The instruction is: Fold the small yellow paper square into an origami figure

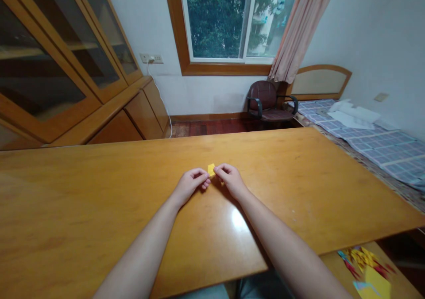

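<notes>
A small yellow piece of paper is held between my two hands, just over the middle of the wooden table. My left hand pinches its left edge between thumb and fingers, the other fingers curled beneath. On the opposite side, my right hand grips the right edge between thumb and forefinger. The paper looks folded, but it is too small to make out the creases. Both forearms reach in from the near edge of the table.
Lower right, a lower surface bears yellow paper sheets and a pile of folded yellow, red and blue paper pieces. Beyond the table stand a brown armchair, a glass-door cabinet and a bed with a checked sheet.
</notes>
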Action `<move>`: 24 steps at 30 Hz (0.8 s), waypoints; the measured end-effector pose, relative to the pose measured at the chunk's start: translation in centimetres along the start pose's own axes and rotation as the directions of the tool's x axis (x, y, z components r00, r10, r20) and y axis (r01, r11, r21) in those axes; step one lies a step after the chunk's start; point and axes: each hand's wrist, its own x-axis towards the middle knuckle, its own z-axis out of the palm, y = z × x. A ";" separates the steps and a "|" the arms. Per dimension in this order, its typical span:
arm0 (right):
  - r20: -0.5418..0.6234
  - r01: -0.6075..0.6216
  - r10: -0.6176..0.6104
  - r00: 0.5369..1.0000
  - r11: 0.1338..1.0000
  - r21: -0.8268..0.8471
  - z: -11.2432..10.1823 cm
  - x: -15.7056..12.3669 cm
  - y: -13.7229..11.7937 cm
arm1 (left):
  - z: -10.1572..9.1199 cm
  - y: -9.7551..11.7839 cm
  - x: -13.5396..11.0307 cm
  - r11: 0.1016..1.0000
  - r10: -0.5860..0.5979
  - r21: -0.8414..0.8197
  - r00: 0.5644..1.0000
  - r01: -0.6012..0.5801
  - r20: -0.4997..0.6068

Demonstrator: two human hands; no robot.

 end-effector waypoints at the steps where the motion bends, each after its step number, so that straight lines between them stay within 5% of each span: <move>1: -0.004 0.002 -0.002 1.000 1.000 0.002 0.0 0.0 0.0 | 0.0 0.0 0.0 1.000 0.004 0.005 1.000 -0.004 -0.001; 6: -0.009 0.003 -0.003 1.000 1.000 -0.003 0.0 0.1 0.0 | 0.1 -0.4 0.4 0.997 0.078 0.015 0.992 -0.076 -0.098; 10: 0.001 -0.010 0.010 1.000 1.000 0.004 -0.2 0.2 0.3 | 0.3 -0.6 0.6 0.957 0.270 0.158 0.946 -0.243 -0.180; 15: 0.015 -0.014 0.014 1.000 1.000 0.020 -0.3 0.2 0.5 | 0.1 -0.4 0.4 0.794 0.505 0.432 0.860 -0.427 -0.077; 24: 0.019 -0.038 0.038 0.999 0.999 0.029 0.0 0.0 -0.5 | -0.3 -0.2 0.2 0.538 0.693 0.667 0.721 -0.516 -0.002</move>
